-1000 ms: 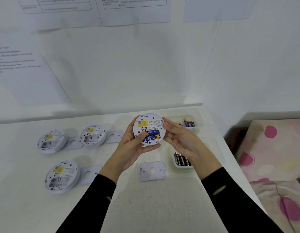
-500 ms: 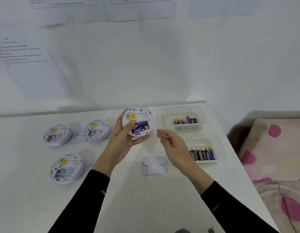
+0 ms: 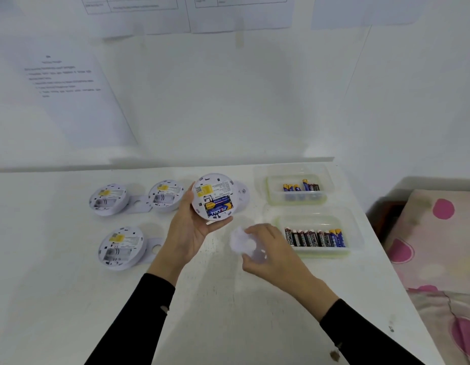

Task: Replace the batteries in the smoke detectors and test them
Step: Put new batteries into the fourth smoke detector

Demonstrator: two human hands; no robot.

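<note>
Holding a round white smoke detector point(image 3: 215, 189) back-up, the left grip point(image 3: 189, 230) wraps its rim from below and the side; blue batteries point(image 3: 219, 206) sit in its open compartment. Just right and lower, the right grip point(image 3: 273, 248) curls round a white mounting plate point(image 3: 241, 242), blurred; whether it touches the surface point(image 3: 228, 312) cannot be told. Left of the left grip, three more detectors point(image 3: 109, 198) point(image 3: 166, 195) point(image 3: 121, 247) lie back-up on the surface. Behind the held unit a fifth detector point(image 3: 243, 192) peeks out. Right of the right grip, a near tray point(image 3: 323, 255) and a far tray point(image 3: 294, 201) hold spare cells point(image 3: 314, 237). A pink-spotted bed cover point(image 3: 439, 233) lies beyond.
</note>
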